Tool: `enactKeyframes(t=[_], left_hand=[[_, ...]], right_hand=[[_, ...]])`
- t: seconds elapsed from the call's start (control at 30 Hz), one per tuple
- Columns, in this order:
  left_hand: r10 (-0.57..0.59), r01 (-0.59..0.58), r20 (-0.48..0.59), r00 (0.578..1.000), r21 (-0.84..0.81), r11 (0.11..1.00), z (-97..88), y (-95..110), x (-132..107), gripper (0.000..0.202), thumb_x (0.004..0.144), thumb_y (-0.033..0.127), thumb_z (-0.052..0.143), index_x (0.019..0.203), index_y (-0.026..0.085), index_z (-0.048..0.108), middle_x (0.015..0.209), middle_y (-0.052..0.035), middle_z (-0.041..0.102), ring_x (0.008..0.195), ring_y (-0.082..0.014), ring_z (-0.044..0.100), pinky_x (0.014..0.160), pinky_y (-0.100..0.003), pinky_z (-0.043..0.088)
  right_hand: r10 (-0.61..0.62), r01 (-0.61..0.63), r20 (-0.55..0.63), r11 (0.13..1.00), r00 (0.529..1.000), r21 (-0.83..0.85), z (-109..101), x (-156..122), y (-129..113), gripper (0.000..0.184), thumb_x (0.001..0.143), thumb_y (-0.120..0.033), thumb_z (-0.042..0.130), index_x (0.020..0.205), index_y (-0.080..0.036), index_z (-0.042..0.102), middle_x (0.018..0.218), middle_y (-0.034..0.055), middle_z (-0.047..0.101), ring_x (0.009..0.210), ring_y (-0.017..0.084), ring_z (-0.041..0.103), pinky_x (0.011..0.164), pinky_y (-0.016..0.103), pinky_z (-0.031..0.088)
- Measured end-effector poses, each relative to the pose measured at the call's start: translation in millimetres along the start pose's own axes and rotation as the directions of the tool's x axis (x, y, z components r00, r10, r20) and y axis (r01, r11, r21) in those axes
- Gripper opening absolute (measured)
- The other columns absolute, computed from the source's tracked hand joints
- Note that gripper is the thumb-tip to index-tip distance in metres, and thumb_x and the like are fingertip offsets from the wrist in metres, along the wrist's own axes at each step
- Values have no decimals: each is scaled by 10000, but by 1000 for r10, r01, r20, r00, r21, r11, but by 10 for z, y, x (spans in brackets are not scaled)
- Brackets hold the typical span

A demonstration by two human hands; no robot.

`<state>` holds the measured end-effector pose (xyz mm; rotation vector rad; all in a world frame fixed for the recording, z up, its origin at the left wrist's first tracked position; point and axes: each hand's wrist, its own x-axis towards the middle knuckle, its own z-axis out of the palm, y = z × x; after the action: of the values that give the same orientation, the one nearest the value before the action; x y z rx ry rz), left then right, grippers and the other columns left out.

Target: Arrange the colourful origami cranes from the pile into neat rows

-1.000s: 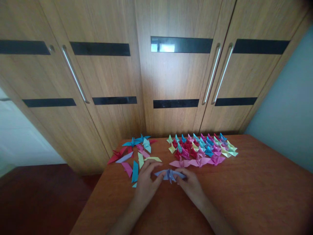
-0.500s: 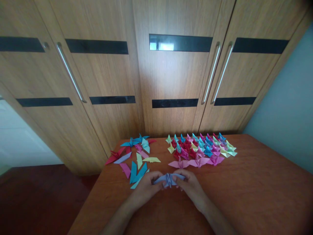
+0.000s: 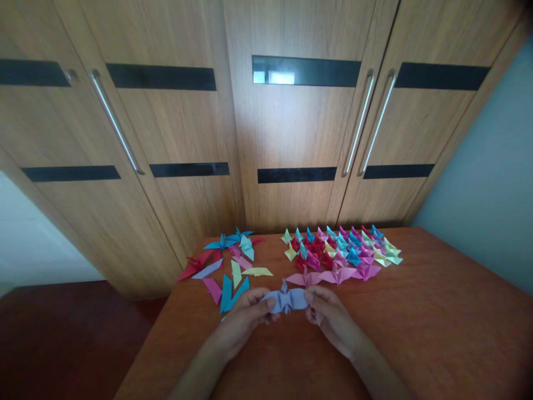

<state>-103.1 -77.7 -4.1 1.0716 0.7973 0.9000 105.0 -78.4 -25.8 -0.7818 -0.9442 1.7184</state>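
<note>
A lilac paper crane [image 3: 286, 300] is held just above the wooden table [image 3: 437, 328], one wing in each hand. My left hand [image 3: 244, 319] pinches its left wing with thumb on top. My right hand [image 3: 327, 314] pinches the right wing the same way. Beyond my right hand, a tidy block of folded cranes [image 3: 343, 253] in pink, red, blue, green and yellow stands in rows. Beyond my left hand lies a loose scatter of flat folded cranes [image 3: 227, 264] in blue, red, pink and green.
The table's far edge meets a wooden wardrobe [image 3: 291, 122] with long metal handles. At the left the table edge drops to a dark red floor [image 3: 62, 339]. A pale wall [image 3: 495, 183] stands on the right.
Both hands lifted the lilac crane off the table and drew its wings apart, so it now faces up spread wide. My left hand uncovered the blue flat pieces.
</note>
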Motion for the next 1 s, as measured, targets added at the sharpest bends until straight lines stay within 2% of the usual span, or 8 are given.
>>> enactKeyframes(t=[0.13,0.4,0.5,0.63,0.7,0.77,0.87,1.0], left_hand=[[-6,5,-13,1000,-94,996,-7,18,9,157,801,284,633,792,128,646,737,-37,628,637,-87,527,567,-181,353],[-25,18,-52,998,-132,991,-36,-28,15,177,774,294,666,710,135,621,636,-4,600,574,-75,515,553,-179,365],[-26,19,-65,998,-93,995,-23,-35,17,208,775,313,663,685,136,602,599,11,578,552,-69,491,545,-178,355],[-39,38,-95,995,-19,999,-11,-26,32,232,780,358,646,717,140,598,631,5,600,581,-82,508,566,-188,357],[-43,48,-118,992,38,998,-16,-22,45,256,778,390,636,727,143,597,644,-2,611,594,-92,519,572,-194,359],[-42,57,-137,990,106,993,-19,-24,62,284,770,419,630,716,143,593,655,-10,624,602,-101,526,569,-200,360],[-33,63,-151,988,199,978,-7,-45,84,310,764,444,618,699,142,590,656,-11,633,599,-104,526,564,-205,361],[-10,45,-127,992,271,961,41,-100,102,338,761,473,601,710,139,592,643,-9,636,577,-106,524,550,-209,358]], right_hand=[[-5,10,-37,992,999,122,-48,25,3,222,754,-347,692,676,-173,579,541,-45,523,507,56,430,499,184,289],[-80,94,-116,988,990,120,-53,56,-37,283,744,-379,687,618,-177,534,538,-48,469,510,72,378,498,206,284],[-125,134,-182,990,975,38,-47,63,-39,318,732,-416,683,602,-184,508,540,-51,441,513,81,367,499,213,287],[-190,136,-211,960,959,-245,-60,85,-10,336,774,-472,610,624,-191,504,538,-44,434,496,94,358,479,226,275],[-255,138,-235,895,938,-424,-69,90,-3,347,801,-490,561,626,-196,498,543,-41,427,504,106,367,482,235,282],[-375,163,-254,789,892,-592,-66,80,-4,344,817,-482,535,620,-203,490,559,-36,423,531,119,383,504,243,301],[-529,211,-173,587,831,-781,-24,34,3,300,835,-430,519,632,-209,507,588,-23,457,564,133,414,535,251,325],[-500,279,52,392,864,-877,57,-25,64,180,828,-365,535,734,-214,562,646,-9,550,587,140,488,559,247,353]])
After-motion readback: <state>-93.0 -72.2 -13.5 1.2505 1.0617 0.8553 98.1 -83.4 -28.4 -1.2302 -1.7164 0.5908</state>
